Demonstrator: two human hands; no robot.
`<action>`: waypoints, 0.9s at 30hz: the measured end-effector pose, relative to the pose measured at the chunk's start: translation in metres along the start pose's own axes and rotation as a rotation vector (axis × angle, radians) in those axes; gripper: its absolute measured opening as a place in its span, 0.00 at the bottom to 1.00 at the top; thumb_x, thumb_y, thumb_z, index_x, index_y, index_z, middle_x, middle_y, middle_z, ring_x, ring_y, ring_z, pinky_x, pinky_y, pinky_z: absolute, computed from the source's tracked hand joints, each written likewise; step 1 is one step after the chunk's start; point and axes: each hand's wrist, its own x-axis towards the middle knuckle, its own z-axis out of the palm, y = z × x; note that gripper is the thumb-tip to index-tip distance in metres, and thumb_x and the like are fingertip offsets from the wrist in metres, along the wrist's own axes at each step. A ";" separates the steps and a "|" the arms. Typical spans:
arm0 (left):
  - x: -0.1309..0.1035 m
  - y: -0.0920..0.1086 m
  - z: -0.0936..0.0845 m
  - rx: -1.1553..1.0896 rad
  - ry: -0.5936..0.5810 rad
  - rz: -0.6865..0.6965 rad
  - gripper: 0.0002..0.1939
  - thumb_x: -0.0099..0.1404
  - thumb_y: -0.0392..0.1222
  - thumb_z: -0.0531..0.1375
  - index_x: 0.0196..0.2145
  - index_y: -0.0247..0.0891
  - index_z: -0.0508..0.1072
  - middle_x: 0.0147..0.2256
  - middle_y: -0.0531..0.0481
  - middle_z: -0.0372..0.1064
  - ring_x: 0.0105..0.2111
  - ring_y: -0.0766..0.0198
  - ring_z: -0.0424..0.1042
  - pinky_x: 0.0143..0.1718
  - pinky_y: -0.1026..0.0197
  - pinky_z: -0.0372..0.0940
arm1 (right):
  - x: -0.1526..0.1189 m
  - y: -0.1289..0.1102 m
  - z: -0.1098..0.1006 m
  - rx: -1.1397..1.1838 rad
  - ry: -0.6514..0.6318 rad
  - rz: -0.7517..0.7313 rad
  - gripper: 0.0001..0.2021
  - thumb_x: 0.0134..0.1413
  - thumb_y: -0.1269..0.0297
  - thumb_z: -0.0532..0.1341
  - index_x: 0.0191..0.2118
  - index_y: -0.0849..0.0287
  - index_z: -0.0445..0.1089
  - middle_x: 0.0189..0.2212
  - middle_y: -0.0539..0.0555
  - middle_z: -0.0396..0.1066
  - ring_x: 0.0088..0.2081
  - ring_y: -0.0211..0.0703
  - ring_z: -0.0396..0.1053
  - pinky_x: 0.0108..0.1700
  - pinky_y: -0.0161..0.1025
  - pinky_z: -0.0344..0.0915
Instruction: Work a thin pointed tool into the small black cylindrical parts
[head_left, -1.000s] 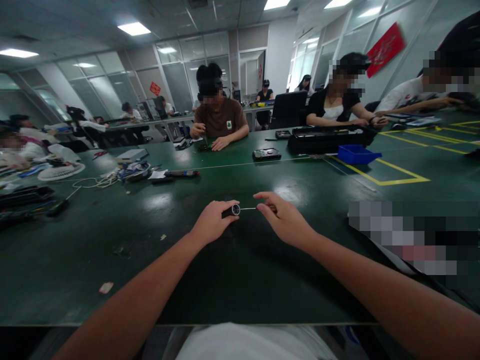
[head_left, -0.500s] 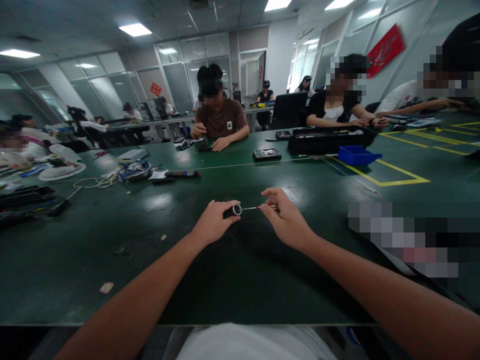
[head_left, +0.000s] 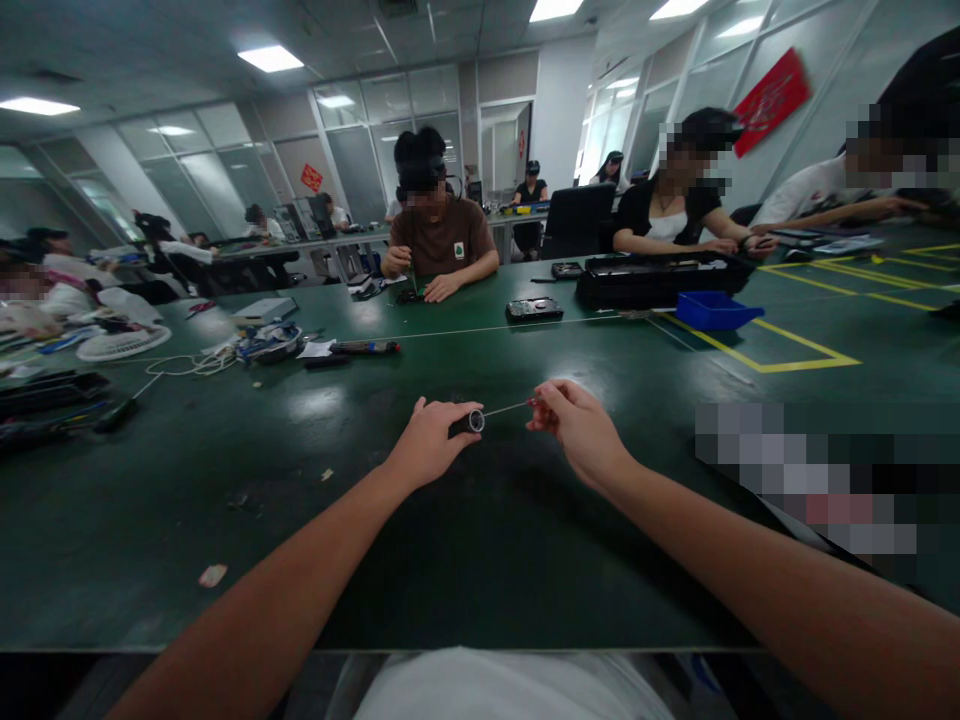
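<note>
My left hand (head_left: 429, 440) is closed around a short black cylinder (head_left: 466, 424) with a silver ring at its open end, which faces right. Between thumb and fingers of my right hand (head_left: 577, 425) is the red end of a screwdriver (head_left: 510, 409). Its thin metal shaft runs left and slightly down, with the tip at the ringed end of the cylinder. Whether the tip sits inside the ring or only touches it, I cannot tell. Both hands are over the green table (head_left: 465, 560), near its front edge.
A blue tray (head_left: 712, 311) and a long black casing (head_left: 660, 283) stand at the back right. An opened device (head_left: 534, 309) lies beyond my hands. Pens (head_left: 366, 348) and a cable bundle (head_left: 270, 342) are to the left. A person (head_left: 442, 235) works opposite.
My right hand has moved a little right, its fingers curling in around the screwdriver handle. The shaft now slants up towards the right. My left hand and the cylinder have barely moved.
</note>
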 end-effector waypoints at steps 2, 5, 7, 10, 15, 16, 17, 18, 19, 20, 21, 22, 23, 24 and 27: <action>0.000 0.000 0.000 0.004 0.007 0.000 0.21 0.66 0.44 0.61 0.57 0.51 0.69 0.51 0.50 0.72 0.52 0.55 0.67 0.65 0.33 0.41 | -0.002 0.000 0.001 -0.063 -0.019 -0.053 0.13 0.54 0.51 0.63 0.33 0.56 0.68 0.27 0.49 0.68 0.28 0.38 0.66 0.35 0.42 0.69; -0.001 0.003 -0.001 0.023 0.002 0.007 0.20 0.67 0.45 0.61 0.57 0.51 0.69 0.50 0.49 0.72 0.52 0.55 0.67 0.65 0.33 0.42 | -0.004 -0.003 0.000 -0.143 -0.042 -0.134 0.12 0.57 0.52 0.60 0.34 0.56 0.67 0.26 0.49 0.67 0.28 0.38 0.66 0.36 0.42 0.68; -0.001 0.004 -0.002 0.029 -0.008 0.011 0.20 0.67 0.44 0.61 0.57 0.50 0.69 0.51 0.49 0.72 0.53 0.54 0.67 0.65 0.33 0.41 | -0.006 -0.005 -0.001 -0.201 -0.052 -0.192 0.12 0.60 0.53 0.58 0.35 0.56 0.67 0.27 0.49 0.68 0.29 0.39 0.67 0.36 0.42 0.68; -0.002 0.003 -0.003 0.033 -0.001 0.025 0.20 0.66 0.43 0.61 0.56 0.51 0.69 0.51 0.49 0.72 0.53 0.55 0.67 0.65 0.33 0.41 | -0.010 -0.010 -0.001 -0.345 -0.070 -0.269 0.12 0.63 0.54 0.56 0.36 0.57 0.66 0.27 0.50 0.69 0.30 0.41 0.68 0.36 0.42 0.65; -0.002 0.003 -0.002 0.051 0.005 0.015 0.20 0.67 0.43 0.61 0.56 0.51 0.70 0.52 0.49 0.71 0.54 0.55 0.66 0.65 0.33 0.42 | -0.016 -0.014 0.000 -0.560 -0.066 -0.354 0.10 0.65 0.56 0.54 0.38 0.56 0.66 0.27 0.50 0.69 0.29 0.42 0.68 0.34 0.41 0.62; -0.001 0.003 -0.002 0.054 0.007 0.010 0.20 0.67 0.43 0.61 0.56 0.51 0.70 0.52 0.49 0.71 0.54 0.55 0.66 0.65 0.33 0.42 | -0.017 -0.015 0.000 -0.597 -0.061 -0.370 0.10 0.65 0.56 0.54 0.38 0.56 0.66 0.27 0.50 0.69 0.29 0.42 0.68 0.33 0.41 0.62; -0.001 0.003 -0.002 0.055 0.009 0.005 0.20 0.66 0.43 0.61 0.56 0.51 0.70 0.52 0.49 0.71 0.54 0.54 0.66 0.65 0.33 0.42 | -0.018 -0.015 0.000 -0.630 -0.057 -0.384 0.10 0.65 0.57 0.54 0.38 0.56 0.66 0.27 0.50 0.69 0.29 0.42 0.68 0.32 0.40 0.61; -0.001 0.003 -0.002 0.056 0.014 0.000 0.20 0.66 0.42 0.61 0.56 0.51 0.70 0.52 0.49 0.71 0.54 0.54 0.66 0.65 0.33 0.42 | -0.018 -0.015 0.000 -0.657 -0.053 -0.394 0.10 0.65 0.57 0.54 0.38 0.56 0.66 0.26 0.50 0.69 0.28 0.42 0.67 0.32 0.40 0.60; -0.001 0.003 -0.002 0.056 0.019 -0.006 0.20 0.66 0.42 0.61 0.55 0.51 0.71 0.52 0.49 0.71 0.54 0.54 0.66 0.64 0.33 0.42 | -0.018 -0.016 0.000 -0.677 -0.049 -0.401 0.10 0.65 0.57 0.54 0.38 0.56 0.66 0.26 0.50 0.69 0.28 0.41 0.67 0.31 0.40 0.60; -0.001 0.003 -0.002 0.055 0.024 -0.010 0.20 0.66 0.42 0.62 0.55 0.50 0.71 0.52 0.49 0.71 0.54 0.54 0.66 0.64 0.33 0.42 | -0.018 -0.016 0.000 -0.687 -0.046 -0.406 0.09 0.65 0.57 0.54 0.38 0.56 0.66 0.26 0.50 0.69 0.28 0.41 0.67 0.31 0.40 0.59; -0.001 0.003 -0.002 0.052 0.024 -0.014 0.20 0.66 0.42 0.62 0.55 0.50 0.71 0.52 0.49 0.71 0.54 0.53 0.66 0.64 0.33 0.42 | -0.019 -0.016 0.000 -0.690 -0.046 -0.411 0.09 0.65 0.58 0.54 0.38 0.56 0.66 0.26 0.50 0.69 0.27 0.41 0.67 0.31 0.39 0.59; -0.001 0.003 -0.002 0.048 0.024 -0.016 0.20 0.66 0.42 0.62 0.55 0.50 0.71 0.51 0.48 0.71 0.54 0.53 0.66 0.64 0.32 0.42 | -0.019 -0.017 0.000 -0.691 -0.048 -0.417 0.09 0.65 0.58 0.54 0.38 0.56 0.66 0.26 0.50 0.69 0.27 0.41 0.66 0.31 0.39 0.59; -0.001 0.002 -0.002 0.043 0.023 -0.017 0.20 0.66 0.42 0.62 0.55 0.50 0.71 0.51 0.48 0.72 0.54 0.53 0.66 0.64 0.32 0.42 | -0.020 -0.017 0.000 -0.690 -0.052 -0.424 0.09 0.66 0.58 0.53 0.38 0.56 0.66 0.26 0.50 0.68 0.27 0.41 0.66 0.31 0.39 0.59; -0.001 0.003 -0.002 0.039 0.021 -0.017 0.19 0.66 0.42 0.62 0.55 0.50 0.71 0.51 0.49 0.72 0.54 0.53 0.66 0.64 0.32 0.42 | -0.020 -0.017 0.000 -0.690 -0.058 -0.431 0.09 0.66 0.58 0.53 0.38 0.56 0.66 0.26 0.50 0.68 0.28 0.41 0.67 0.31 0.39 0.59; -0.001 0.003 -0.002 0.037 0.021 -0.021 0.19 0.66 0.42 0.62 0.54 0.50 0.71 0.50 0.50 0.72 0.53 0.53 0.66 0.64 0.32 0.44 | -0.021 -0.017 0.001 -0.711 -0.088 -0.443 0.09 0.66 0.59 0.53 0.38 0.57 0.66 0.26 0.50 0.68 0.27 0.41 0.67 0.31 0.39 0.59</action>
